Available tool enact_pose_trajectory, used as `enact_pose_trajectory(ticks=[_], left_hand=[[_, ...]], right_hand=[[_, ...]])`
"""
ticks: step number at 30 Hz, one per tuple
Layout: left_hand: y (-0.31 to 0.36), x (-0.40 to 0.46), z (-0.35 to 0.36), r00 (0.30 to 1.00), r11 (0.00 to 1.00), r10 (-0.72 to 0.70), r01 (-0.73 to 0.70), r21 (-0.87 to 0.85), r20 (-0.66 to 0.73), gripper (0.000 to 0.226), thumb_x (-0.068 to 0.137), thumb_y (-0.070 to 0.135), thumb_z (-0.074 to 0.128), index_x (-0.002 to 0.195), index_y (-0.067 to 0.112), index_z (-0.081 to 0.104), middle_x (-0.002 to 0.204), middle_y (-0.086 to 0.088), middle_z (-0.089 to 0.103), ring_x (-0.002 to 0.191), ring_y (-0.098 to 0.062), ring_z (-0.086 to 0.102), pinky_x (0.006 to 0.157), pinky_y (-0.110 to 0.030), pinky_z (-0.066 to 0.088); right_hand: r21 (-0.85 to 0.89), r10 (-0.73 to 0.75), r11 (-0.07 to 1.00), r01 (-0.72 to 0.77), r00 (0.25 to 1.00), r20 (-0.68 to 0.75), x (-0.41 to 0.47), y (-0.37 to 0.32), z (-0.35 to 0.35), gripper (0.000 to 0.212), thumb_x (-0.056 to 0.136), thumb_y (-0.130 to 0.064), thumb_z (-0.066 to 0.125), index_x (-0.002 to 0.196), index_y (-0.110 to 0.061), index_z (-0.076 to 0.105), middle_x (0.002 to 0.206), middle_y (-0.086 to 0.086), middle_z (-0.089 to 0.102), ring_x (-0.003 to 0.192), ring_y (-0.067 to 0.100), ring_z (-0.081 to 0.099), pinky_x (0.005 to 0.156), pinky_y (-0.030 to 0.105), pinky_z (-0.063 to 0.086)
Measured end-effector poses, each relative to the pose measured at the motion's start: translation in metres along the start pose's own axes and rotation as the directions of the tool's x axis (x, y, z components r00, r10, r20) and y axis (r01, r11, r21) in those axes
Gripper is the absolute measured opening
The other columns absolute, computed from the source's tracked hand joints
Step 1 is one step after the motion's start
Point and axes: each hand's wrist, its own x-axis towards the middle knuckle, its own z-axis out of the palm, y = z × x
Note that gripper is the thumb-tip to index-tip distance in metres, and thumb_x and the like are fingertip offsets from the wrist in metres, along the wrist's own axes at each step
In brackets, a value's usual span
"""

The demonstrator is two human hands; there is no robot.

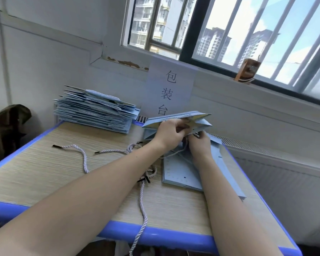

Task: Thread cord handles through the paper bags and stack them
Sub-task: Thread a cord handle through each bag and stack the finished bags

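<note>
**A:** At the packing desk [44,163], where was the bag when the shutter fell?

**B:** You held the blue paper bag [177,120] off the desk at its twelve o'clock edge. Your left hand [171,133] was curled round its open mouth; your right hand [199,143] pinched the twisted cord [185,146] just beneath it.

**A:** How would it handle?

**B:** Light, I judged, and easily creased, so you were right to grip the stiff folded rim near the holes. The cord looked limp; only its hard black tip would steer.

**A:** And the rest?

**B:** The threaded stack [94,109] sat at ten o'clock, flat bags [183,174] at three, loose cords [78,150] between.
</note>
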Motion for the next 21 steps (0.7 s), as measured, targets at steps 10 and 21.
enact_pose_trajectory(ticks=[10,21], left_hand=[[0.006,0.001,-0.006,0.999,1.000,0.014,-0.014,-0.024,-0.029,0.037,0.090,0.012,0.070,0.127,0.012,0.066,0.109,-0.003,0.074,0.103,-0.016,0.069,0.099,-0.039,0.053],[0.008,0.001,-0.009,1.000,1.000,0.022,-0.022,-0.020,-0.004,0.040,0.091,0.011,0.067,0.130,0.018,0.064,0.109,0.000,0.075,0.106,-0.012,0.068,0.101,-0.036,0.052]], right_hand=[[0.041,-0.011,0.999,0.008,0.998,0.064,-0.001,-0.018,-0.020,0.014,0.091,0.008,0.053,0.094,0.002,0.066,0.070,0.011,0.059,0.058,0.017,0.052,0.056,0.026,0.045],[-0.284,-0.250,0.926,0.250,0.968,0.035,-0.016,-0.023,-0.020,0.007,0.082,0.005,0.063,0.081,0.004,0.069,0.067,0.015,0.069,0.047,0.010,0.057,0.048,0.015,0.045]])
